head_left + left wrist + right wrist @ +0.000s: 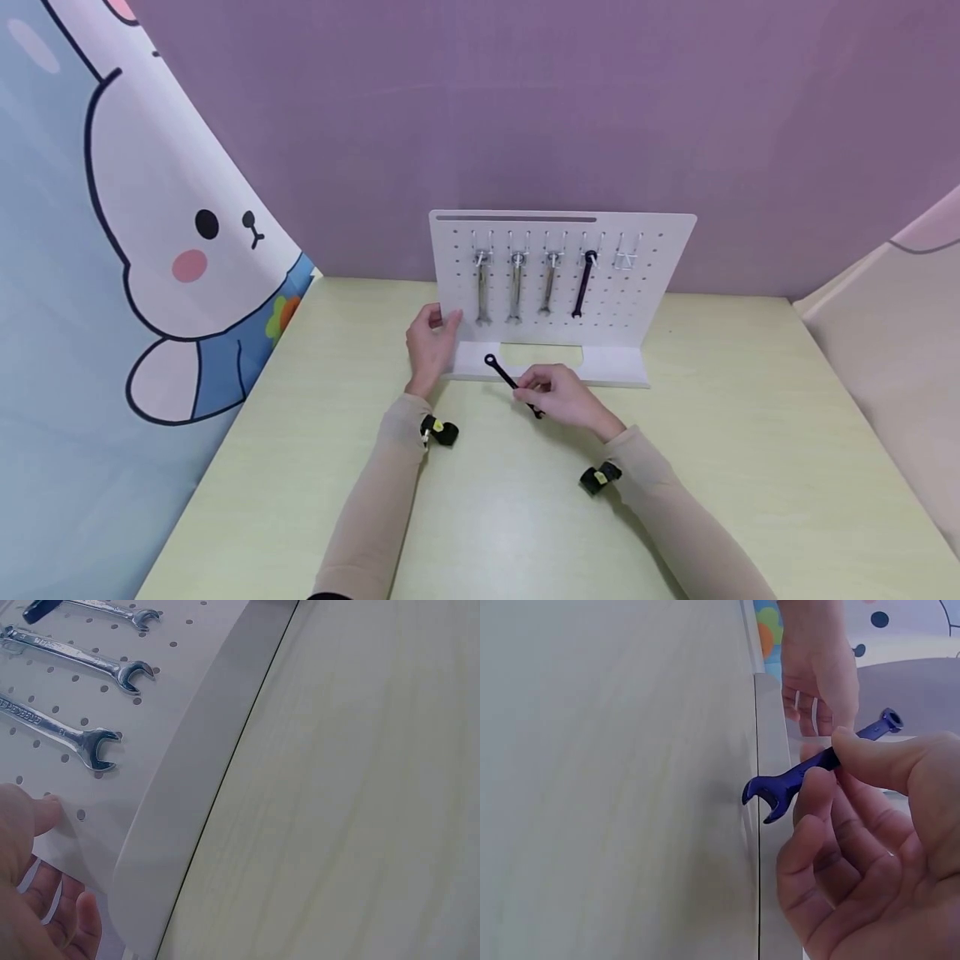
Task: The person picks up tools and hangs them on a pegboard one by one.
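In the head view my right hand [558, 396] pinches a dark combination wrench [501, 372] between thumb and fingers, low in front of the white pegboard stand [562, 330]. The ring end points up and to the left. Seen from the right wrist, the same wrench [784, 786] looks blue-purple, its open jaw sticking out past the fingertips. My left hand [432, 346] grips the pegboard's left edge. Its thumb [46, 814] lies on the front face, with the other fingers behind the board in the left wrist view.
Three silver wrenches [516, 292] hang in a row on the pegboard's hooks, with a dark wrench [582, 287] to their right. Another wire hook [625, 260] is at the far right. The stand's base [615, 367] rests on the pale table [510, 517], before a purple backdrop [555, 108].
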The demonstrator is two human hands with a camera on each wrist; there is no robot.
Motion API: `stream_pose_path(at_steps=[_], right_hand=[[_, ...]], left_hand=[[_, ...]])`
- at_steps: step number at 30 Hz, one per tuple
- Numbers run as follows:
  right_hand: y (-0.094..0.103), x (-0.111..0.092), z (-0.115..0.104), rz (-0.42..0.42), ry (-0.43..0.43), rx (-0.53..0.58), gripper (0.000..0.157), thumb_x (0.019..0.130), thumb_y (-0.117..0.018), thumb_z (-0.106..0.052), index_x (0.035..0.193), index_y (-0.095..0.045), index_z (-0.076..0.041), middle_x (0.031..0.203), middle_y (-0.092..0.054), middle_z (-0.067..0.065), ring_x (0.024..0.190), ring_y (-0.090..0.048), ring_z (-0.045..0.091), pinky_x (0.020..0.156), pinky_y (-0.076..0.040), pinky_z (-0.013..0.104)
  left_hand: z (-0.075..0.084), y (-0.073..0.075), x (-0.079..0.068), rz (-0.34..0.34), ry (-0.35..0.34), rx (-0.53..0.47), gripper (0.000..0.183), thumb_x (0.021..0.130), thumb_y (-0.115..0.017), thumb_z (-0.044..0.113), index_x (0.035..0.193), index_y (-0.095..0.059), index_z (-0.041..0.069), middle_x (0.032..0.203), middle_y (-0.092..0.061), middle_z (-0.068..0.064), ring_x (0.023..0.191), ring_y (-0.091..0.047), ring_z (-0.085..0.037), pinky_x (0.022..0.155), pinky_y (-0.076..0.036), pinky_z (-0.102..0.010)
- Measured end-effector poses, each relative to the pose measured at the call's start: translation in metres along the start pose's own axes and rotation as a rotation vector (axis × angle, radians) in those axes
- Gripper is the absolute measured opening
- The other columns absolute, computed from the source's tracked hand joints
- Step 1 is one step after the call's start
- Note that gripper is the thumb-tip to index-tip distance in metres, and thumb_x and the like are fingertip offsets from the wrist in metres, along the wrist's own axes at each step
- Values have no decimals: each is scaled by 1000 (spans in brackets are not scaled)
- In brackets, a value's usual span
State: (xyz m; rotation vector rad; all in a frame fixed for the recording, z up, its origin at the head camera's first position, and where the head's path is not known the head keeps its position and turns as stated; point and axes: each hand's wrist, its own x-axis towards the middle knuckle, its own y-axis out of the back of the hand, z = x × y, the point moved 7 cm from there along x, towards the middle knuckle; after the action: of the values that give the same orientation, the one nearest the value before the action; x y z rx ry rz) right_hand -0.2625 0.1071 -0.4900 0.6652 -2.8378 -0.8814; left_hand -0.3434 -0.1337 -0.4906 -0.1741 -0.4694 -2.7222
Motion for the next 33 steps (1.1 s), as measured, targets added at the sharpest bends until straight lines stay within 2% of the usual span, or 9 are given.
stream_pose_path(at_steps=[10, 15, 21, 33], right_hand=[[8, 2, 3, 73, 0, 30, 14, 100, -74, -20, 108, -75, -9, 97, -78, 8, 78, -65, 13, 68, -52, 24], [11, 0, 0, 98, 8, 85, 16, 99, -75, -18, 110, -74, -6, 100, -78, 15, 78, -68, 19, 65, -54, 24], [13, -1, 1, 118, -10, 116, 15, 99, -74, -18, 110, -74, -7, 98, -77, 18, 79, -70, 25, 64, -55, 23], [23, -1, 5, 157, -20, 146, 23, 103, -71, -27, 111, -76, -6, 98, -78, 19, 77, -69, 20, 65, -54, 25]], left_hand=[[-1, 0, 1, 2, 0, 0, 38, 98, -77, 34, 124, -71, 6, 119, -76, -15, 113, -68, -32, 103, -51, -51], [-3, -1, 1, -3, 5, -1, 38, 99, -77, 33, 125, -71, 6, 120, -75, -15, 114, -67, -32, 102, -52, -50], [-2, -2, 1, -7, 5, -4, 37, 99, -77, 33, 125, -71, 7, 120, -75, -15, 114, -67, -31, 101, -52, -49], [-4, -3, 2, -8, 8, -10, 39, 99, -77, 34, 126, -71, 7, 120, -75, -14, 115, -67, -32, 103, -51, -50]])
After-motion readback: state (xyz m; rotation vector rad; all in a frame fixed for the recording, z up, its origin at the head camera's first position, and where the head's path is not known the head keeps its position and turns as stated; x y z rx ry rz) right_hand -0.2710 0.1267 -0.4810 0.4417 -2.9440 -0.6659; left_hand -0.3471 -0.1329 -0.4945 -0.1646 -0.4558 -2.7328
